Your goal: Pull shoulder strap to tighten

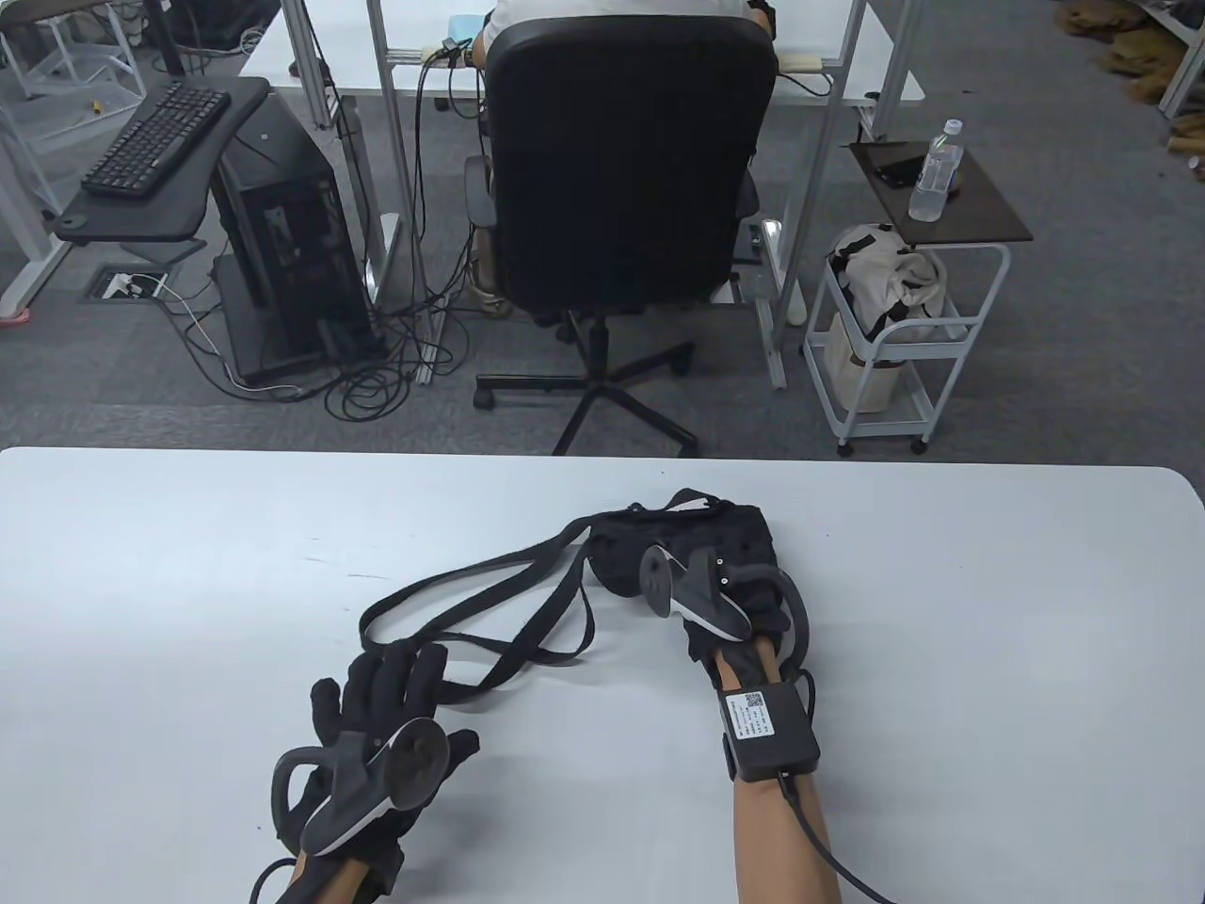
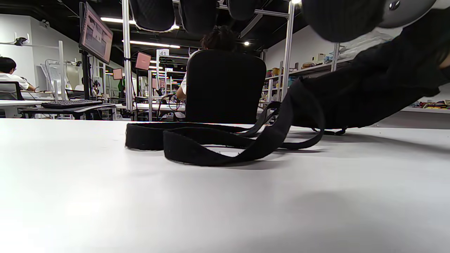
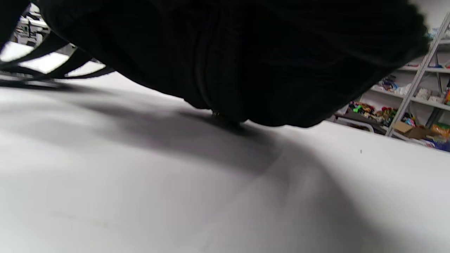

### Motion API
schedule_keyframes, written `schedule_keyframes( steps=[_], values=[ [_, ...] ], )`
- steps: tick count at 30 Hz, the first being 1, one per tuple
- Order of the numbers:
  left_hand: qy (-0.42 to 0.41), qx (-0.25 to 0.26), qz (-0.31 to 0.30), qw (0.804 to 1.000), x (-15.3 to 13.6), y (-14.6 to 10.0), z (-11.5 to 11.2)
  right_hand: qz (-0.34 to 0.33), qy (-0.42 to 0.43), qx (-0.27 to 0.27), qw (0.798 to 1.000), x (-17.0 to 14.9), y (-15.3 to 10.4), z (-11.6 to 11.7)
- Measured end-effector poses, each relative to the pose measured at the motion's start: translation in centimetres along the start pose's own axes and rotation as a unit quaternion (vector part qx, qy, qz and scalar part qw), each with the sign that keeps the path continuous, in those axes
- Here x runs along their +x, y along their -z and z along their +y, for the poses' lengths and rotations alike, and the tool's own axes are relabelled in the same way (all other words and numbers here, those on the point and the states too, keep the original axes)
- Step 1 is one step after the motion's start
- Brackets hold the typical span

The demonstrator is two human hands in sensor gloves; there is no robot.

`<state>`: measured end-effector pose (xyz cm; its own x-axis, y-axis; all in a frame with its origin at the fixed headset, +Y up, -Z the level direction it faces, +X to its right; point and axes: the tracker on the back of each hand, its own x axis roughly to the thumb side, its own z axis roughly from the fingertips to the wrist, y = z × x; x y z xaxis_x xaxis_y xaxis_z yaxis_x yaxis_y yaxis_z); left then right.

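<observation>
Table view: your right hand [image 1: 730, 603] sits on the black bag [image 1: 682, 546], near the middle of the white surface [image 1: 188, 565]. The tracker and glove cover its fingers, so you cannot tell whether they grip the fabric or only press it down; either way the placement reads as an anchor, so the bag stays put when the strap is drawn. The shoulder strap [image 1: 490, 603] runs out of the bag's left side in several slack loops that lie flat, reaching your left hand [image 1: 386, 725]. That hand lies over the strap's near end with fingers mostly straight; a pinch is not visible, so call it resting on the webbing, not gripping. Left wrist view: the loops [image 2: 211, 144] are loose on the surface and one band rises to the lifted bag body [image 2: 369, 95], which suggests no tension yet. Right wrist view: only dark fabric [image 3: 228, 59] close overhead, its low point touching the surface. Judgement: pull not begun; the left hand needs a firm hold first.
</observation>
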<state>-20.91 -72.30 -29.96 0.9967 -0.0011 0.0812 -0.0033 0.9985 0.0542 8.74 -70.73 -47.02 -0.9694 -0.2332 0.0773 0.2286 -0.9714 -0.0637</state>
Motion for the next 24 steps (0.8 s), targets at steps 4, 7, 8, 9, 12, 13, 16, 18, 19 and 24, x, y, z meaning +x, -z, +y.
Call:
schedule_keyframes(
  steps=[4,7,8,9,12,13,16,18,19,24],
  values=[
    [-0.003,0.004,0.001,1.000,-0.1,-0.1,0.1,-0.008,0.000,-0.032,0.999,-0.3,-0.9,-2.3],
    [-0.003,0.007,0.001,1.000,-0.2,-0.2,0.2,-0.012,0.000,-0.055,0.998,-0.6,-1.7,-3.9],
    [-0.003,0.008,0.001,1.000,-0.2,-0.2,0.2,-0.015,-0.004,-0.062,0.998,-0.8,-2.0,-4.3],
    [-0.003,0.008,0.000,1.000,-0.2,-0.2,0.2,-0.016,-0.005,-0.069,0.997,-1.0,-2.5,-5.0],
    [-0.003,0.010,0.000,1.000,-0.2,-0.2,0.1,-0.025,-0.007,-0.090,0.996,-1.4,-3.7,-6.4],
    [-0.003,0.011,0.000,1.000,-0.2,-0.2,0.2,-0.029,-0.011,-0.100,0.994,-1.6,-4.3,-7.0],
    [-0.002,0.014,-0.002,1.000,-0.1,-0.3,0.2,-0.044,-0.014,-0.124,0.991,-2.0,-6.0,-8.4],
    [-0.001,0.017,-0.002,1.000,0.0,-0.4,0.4,-0.050,-0.004,-0.129,0.990,-2.1,-7.1,-9.0],
    [-0.001,0.019,-0.002,1.000,0.0,-0.5,0.4,-0.055,-0.004,-0.134,0.989,-2.0,-7.8,-9.2],
    [-0.001,0.022,-0.003,1.000,0.1,-0.6,0.5,-0.076,-0.011,-0.136,0.988,-1.0,-10.6,-9.3]
  ],
)
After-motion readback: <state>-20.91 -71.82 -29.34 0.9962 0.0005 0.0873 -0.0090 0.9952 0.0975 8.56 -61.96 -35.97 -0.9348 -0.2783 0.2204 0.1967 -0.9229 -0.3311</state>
